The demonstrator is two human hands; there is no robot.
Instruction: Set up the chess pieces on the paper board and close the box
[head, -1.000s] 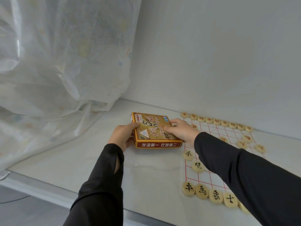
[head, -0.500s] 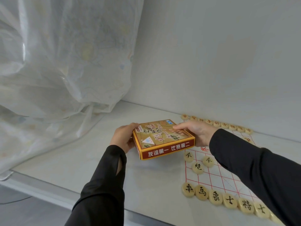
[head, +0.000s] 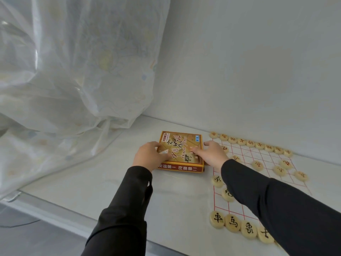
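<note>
boxes: 1 (head: 181, 153) | paper boards: 1 (head: 258, 159) | hands: 2, left (head: 150, 156), right (head: 212, 153) | red-marked pieces visible: 15 (head: 257, 165) | black-marked pieces visible: 6 (head: 232, 223), more may be hidden by sleeve | curtains: 1 (head: 70, 71)

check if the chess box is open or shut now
Shut: the chess box lies flat on the table, printed lid fully covering it, left hand and right hand resting on top.

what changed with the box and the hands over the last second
The box, lifted and tilted half a second ago, is back down flat on the counter beside the paper board. The left hand and right hand now rest open on its lid rather than gripping its edges. The chess pieces stayed put.
</note>
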